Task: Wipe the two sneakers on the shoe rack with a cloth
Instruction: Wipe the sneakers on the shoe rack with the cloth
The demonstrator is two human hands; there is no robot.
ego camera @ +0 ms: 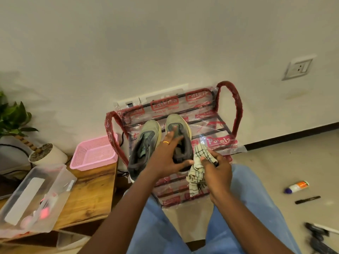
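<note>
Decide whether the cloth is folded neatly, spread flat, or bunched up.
Bunched up: the cloth hangs crumpled in loose folds from the right hand gripping it.

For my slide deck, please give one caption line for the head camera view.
Left hand holds one sneaker on the shoe rack while right hand grips the checked cloth.

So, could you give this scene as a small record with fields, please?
left hand: holds the right sneaker on the rack
right hand: grips the cloth, beside that sneaker
left sneaker: on the rack, beside the right one
rack: wrapped in plastic, against the wall
floor: bottle and marker at right
</note>
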